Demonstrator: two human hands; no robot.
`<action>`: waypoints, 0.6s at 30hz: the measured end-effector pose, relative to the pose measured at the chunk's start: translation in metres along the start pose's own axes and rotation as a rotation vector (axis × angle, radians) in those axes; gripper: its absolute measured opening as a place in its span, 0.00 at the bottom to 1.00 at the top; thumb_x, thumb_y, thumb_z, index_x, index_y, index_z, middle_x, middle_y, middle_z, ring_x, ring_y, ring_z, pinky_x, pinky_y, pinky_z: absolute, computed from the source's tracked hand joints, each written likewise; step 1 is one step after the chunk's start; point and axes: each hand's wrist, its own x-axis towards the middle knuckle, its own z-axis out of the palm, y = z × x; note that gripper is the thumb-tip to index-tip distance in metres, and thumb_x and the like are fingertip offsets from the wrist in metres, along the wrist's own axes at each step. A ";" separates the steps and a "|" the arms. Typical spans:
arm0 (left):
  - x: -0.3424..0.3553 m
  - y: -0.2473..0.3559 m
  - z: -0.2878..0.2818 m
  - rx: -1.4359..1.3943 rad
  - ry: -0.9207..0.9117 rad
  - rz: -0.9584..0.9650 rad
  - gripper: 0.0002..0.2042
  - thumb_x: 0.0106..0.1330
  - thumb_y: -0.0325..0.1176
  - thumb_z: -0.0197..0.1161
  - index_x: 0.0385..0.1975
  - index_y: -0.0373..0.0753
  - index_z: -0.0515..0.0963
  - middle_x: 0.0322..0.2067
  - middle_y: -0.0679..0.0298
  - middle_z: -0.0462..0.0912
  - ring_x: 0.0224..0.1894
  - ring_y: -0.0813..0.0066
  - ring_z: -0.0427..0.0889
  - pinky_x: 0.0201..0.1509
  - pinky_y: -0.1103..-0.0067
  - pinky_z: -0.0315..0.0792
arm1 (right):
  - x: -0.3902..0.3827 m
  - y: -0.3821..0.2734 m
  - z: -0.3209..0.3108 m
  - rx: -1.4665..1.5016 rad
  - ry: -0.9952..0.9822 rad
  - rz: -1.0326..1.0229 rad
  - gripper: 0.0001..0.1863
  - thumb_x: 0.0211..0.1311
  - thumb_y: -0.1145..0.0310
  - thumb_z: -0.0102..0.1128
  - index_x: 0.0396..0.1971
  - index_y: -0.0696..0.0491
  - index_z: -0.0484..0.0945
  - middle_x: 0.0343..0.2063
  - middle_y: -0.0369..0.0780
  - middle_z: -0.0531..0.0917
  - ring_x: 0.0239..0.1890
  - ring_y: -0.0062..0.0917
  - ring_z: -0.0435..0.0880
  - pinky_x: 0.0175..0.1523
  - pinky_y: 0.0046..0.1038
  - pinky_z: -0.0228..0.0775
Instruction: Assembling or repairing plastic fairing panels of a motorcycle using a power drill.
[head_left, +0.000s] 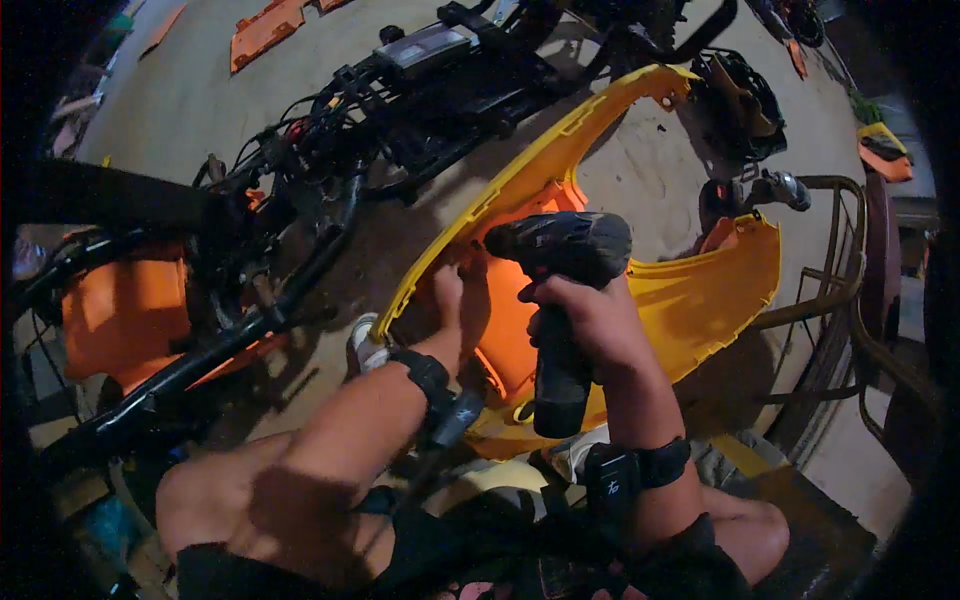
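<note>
My right hand [592, 318] is wrapped round the handle of a black cordless drill [565, 245], whose nose points left. Beneath the drill lies a large curved yellow plastic panel [690, 300] with two long arms, an orange panel [510, 310] set inside it. My left hand [452, 295] reaches in beside the orange panel, just below the drill's nose. Its fingers look curled and lie in shadow; whatever they hold, if anything, does not show. Both wrists wear black straps with small devices.
A black tubular vehicle frame [430, 150] with loose wires stretches across the left and far side. More orange panels [130, 310] stand at left. A black crate [745, 105] sits at far right, beyond a dark power tool [722, 200]. A metal rack [845, 270] borders the right.
</note>
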 end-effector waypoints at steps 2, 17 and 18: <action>-0.009 0.008 0.023 -0.049 0.008 -0.015 0.14 0.64 0.30 0.51 0.47 0.31 0.71 0.45 0.50 0.77 0.48 0.59 0.76 0.49 0.69 0.70 | -0.001 -0.001 -0.004 -0.071 0.058 0.060 0.13 0.47 0.76 0.57 0.37 0.58 0.72 0.24 0.40 0.79 0.19 0.24 0.79 0.25 0.28 0.75; 0.003 0.073 0.012 0.180 -0.192 -0.331 0.16 0.65 0.29 0.48 0.51 0.33 0.70 0.51 0.52 0.73 0.53 0.61 0.72 0.51 0.69 0.71 | 0.002 -0.008 0.020 -0.127 0.138 0.142 0.13 0.49 0.73 0.56 0.36 0.60 0.72 0.23 0.41 0.78 0.18 0.26 0.79 0.23 0.28 0.74; 0.004 0.035 0.012 0.279 -0.025 -0.027 0.15 0.65 0.30 0.51 0.50 0.34 0.70 0.47 0.53 0.75 0.50 0.60 0.73 0.50 0.69 0.70 | 0.001 -0.009 0.031 -0.123 0.109 0.135 0.13 0.49 0.73 0.56 0.36 0.60 0.72 0.23 0.41 0.78 0.18 0.26 0.79 0.23 0.28 0.74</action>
